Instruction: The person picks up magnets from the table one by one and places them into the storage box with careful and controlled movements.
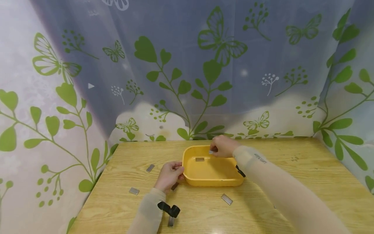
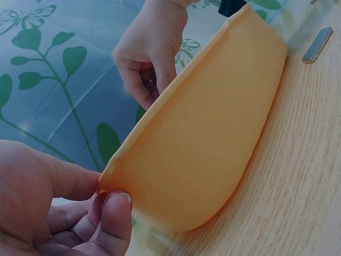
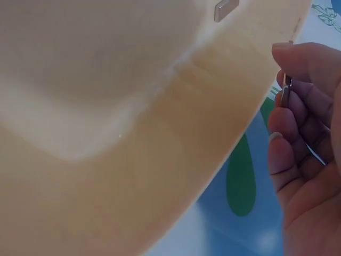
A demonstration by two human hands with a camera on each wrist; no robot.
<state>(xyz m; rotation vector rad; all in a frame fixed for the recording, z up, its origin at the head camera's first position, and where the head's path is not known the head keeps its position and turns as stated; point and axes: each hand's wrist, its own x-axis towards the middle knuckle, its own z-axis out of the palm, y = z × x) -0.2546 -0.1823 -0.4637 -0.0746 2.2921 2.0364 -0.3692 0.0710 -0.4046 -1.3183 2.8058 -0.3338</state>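
A yellow plastic tub (image 1: pixel 214 182) sits on the wooden table. My left hand (image 1: pixel 170 176) pinches its left rim between thumb and fingers, seen close in the left wrist view. Above the tub's far edge, my right hand (image 1: pixel 224 146) holds a small silver metal block (image 3: pixel 286 90) between thumb and fingertips. Another such block (image 1: pixel 200 159) lies on the tub's floor near the back wall. Beside my left hand a dark-looking block (image 1: pixel 174 186) is partly hidden by the fingers.
More silver blocks lie scattered on the table (image 1: pixel 306 188): one left of the tub (image 1: pixel 150 168), one farther left (image 1: pixel 134 190), one in front (image 1: pixel 226 199), and one by the left wrist strap (image 1: pixel 171 222). A patterned curtain (image 1: pixel 181 65) borders the table's back.
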